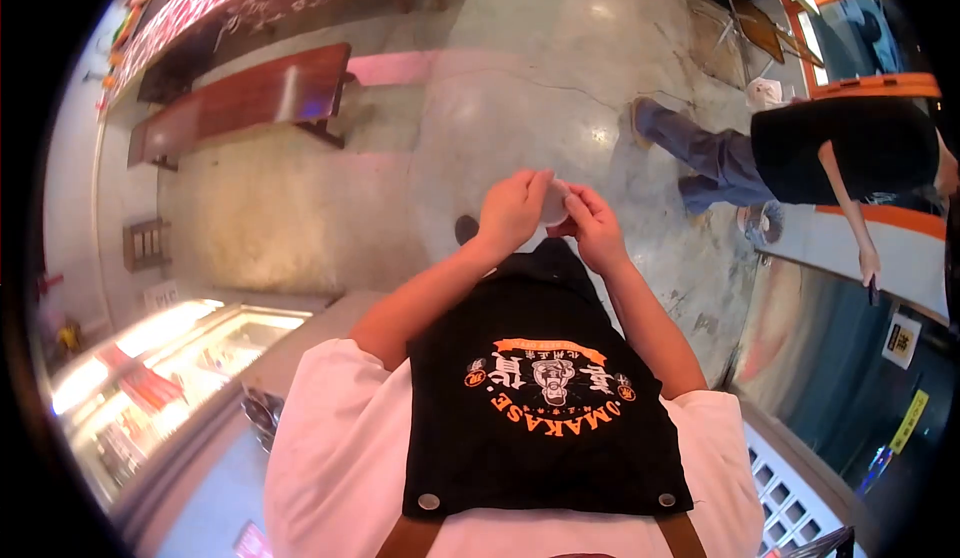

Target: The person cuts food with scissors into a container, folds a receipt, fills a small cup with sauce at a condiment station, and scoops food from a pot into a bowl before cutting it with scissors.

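Observation:
Both of my hands are raised in front of the black apron [548, 388], close together above the grey floor. Between them is a small, pale, translucent round item [553, 204], too small to name surely. My left hand [513, 210] has its fingers pressed together against the item's left side. My right hand [593, 228] pinches its right edge between thumb and fingers.
A long brown wooden bench [245, 103] stands at the upper left, near a small stool [147, 244]. A lit display case [170, 378] is at the lower left. Another person [845, 148] in dark clothes stands at the right, by a glass door.

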The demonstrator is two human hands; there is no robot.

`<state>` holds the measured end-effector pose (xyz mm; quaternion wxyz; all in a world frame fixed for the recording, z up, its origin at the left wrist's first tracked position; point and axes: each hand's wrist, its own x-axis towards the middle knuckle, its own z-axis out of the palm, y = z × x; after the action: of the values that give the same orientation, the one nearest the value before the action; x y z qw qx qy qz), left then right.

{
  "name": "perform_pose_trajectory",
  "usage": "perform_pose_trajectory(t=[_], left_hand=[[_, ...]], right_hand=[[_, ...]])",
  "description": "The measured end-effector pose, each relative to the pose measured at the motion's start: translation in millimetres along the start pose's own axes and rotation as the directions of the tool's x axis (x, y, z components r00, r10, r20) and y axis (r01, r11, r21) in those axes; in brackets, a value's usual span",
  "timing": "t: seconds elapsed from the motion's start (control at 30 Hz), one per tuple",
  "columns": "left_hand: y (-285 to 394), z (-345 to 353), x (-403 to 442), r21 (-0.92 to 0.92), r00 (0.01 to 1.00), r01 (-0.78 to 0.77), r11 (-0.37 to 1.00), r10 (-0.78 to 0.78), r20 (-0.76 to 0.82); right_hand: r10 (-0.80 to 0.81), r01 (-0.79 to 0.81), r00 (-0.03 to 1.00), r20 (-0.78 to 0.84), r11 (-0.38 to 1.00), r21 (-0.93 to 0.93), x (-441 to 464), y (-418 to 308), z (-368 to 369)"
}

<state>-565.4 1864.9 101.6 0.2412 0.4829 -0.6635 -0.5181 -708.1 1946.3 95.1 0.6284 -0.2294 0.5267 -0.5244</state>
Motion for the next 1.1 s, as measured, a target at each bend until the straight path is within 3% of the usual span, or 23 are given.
perform_pose_trajectory(t=[0.17, 0.23, 0.37, 0.5, 0.67, 0.83, 0.9, 0.97, 1.0, 1.1], left_hand=[[29.7, 5.2, 111.8, 0.080, 0.993, -0.045, 0.996, 0.036, 0.109], [40.0, 16.8, 166.0, 0.069, 0.989, -0.068, 0.995, 0.058, 0.135], [61.3, 46.6, 259.2, 0.112, 0.984, -0.095, 0.989, 0.076, 0.163], [92.4, 74.8, 352.2, 0.210, 0.978, -0.120, 0.970, 0.080, 0.191], [135.3, 119.1, 458.3, 0.066, 0.982, -0.058, 0.996, 0.045, 0.183], [166.3, 151.9, 584.9, 0.059, 0.968, -0.093, 0.994, 0.077, 0.239], [172.6, 169.3, 636.0, 0.074, 0.970, -0.013, 0.997, -0.005, 0.243], [181.3, 181.7, 700.6, 0.062, 0.971, -0.078, 0.995, 0.061, 0.233], [185.8, 186.8, 732.0, 0.059, 0.969, -0.131, 0.990, 0.116, 0.219], [213.8, 199.5, 829.4, 0.027, 0.963, -0.096, 0.995, 0.086, 0.255]], right_hand=[[0.068, -0.054, 0.988, -0.136, 0.993, 0.102, 84.3, -67.4, -19.7], [0.050, -0.050, 0.991, -0.127, 0.999, 0.005, 126.4, -89.5, -43.6], [-0.006, 0.018, 0.986, -0.167, 0.997, 0.072, 205.7, -130.4, -91.9], [0.073, -0.064, 0.987, -0.146, 0.996, 0.067, 269.1, -190.1, -140.2], [0.128, -0.136, 0.979, -0.161, 0.990, -0.041, 353.5, -274.9, -201.3], [0.182, -0.168, 0.973, -0.145, 0.980, 0.105, 448.2, -332.9, -267.5], [0.183, -0.163, 0.972, -0.149, 0.977, 0.136, 482.4, -355.4, -292.1], [0.181, -0.154, 0.971, -0.158, 0.973, 0.170, 528.2, -381.8, -317.0], [0.133, -0.101, 0.981, -0.139, 0.972, 0.214, 550.8, -393.5, -328.7], [0.054, -0.004, 0.985, -0.161, 0.955, 0.296, 615.4, -432.2, -353.0]])
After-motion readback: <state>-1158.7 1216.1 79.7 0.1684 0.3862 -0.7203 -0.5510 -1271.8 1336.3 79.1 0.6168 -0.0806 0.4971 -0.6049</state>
